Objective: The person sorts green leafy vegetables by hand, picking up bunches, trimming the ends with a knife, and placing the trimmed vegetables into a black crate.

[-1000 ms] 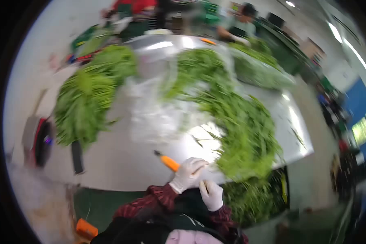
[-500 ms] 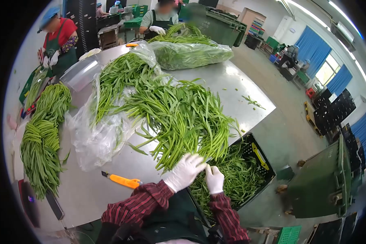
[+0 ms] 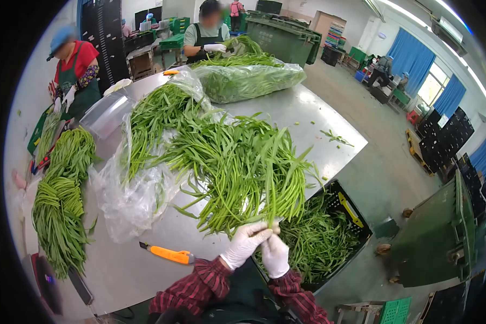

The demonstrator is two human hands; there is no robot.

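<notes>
In white gloves, my left hand point(image 3: 246, 245) and my right hand point(image 3: 275, 256) meet at the table's front edge. My left fingers pinch the cut end of a long leafy green stem point(image 3: 271, 202), like water spinach. Against it, my right hand is closed, its fingertips touching the left ones; a small shiny sliver shows there, too small to name. A large loose heap of the same greens point(image 3: 227, 167) spreads just beyond, partly out of a clear plastic bag point(image 3: 132, 208). Below and right, a black crate point(image 3: 337, 193) holds more leafy greens.
An orange utility knife point(image 3: 170, 255) lies on the metal table point(image 3: 329, 129). Tied bundles of greens point(image 3: 59, 210) lie at left, a filled bag point(image 3: 248, 81) at the back. Two co-workers stand across the table. A green wheeled bin point(image 3: 426, 237) is at right.
Both hands have drawn slightly down and closer together, and a stem now stands out from the heap in their grasp. The view has shifted a little; a co-worker's hand has moved at the back bag.
</notes>
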